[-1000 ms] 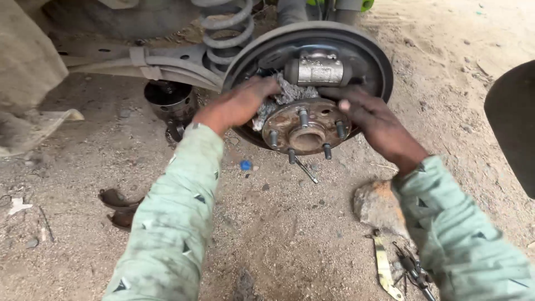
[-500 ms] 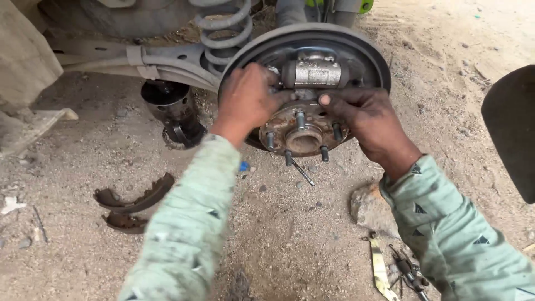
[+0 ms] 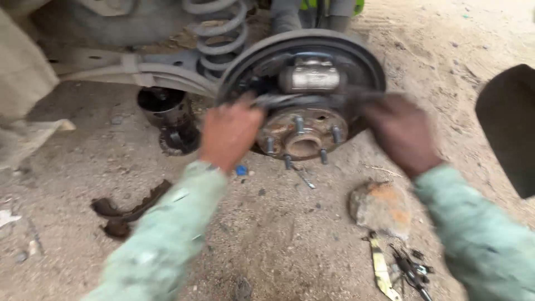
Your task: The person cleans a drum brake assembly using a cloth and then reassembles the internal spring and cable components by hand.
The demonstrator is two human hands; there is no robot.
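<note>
Rusty wheel hub [image 3: 304, 136] with protruding studs, between blurred hands [image 3: 231, 134].

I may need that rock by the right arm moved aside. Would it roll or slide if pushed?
The rock looks lumpy and broad-based, so it would probably scrape rather than roll. It seems heavy for its size, sitting settled in the sandy ground. Its rough, dusty surface likely offers decent grip, though it may shed grit.

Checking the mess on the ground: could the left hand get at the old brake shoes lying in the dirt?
Probably yes: the left hand is up at the hub, but only open dirt lies around the brake shoes.
</note>
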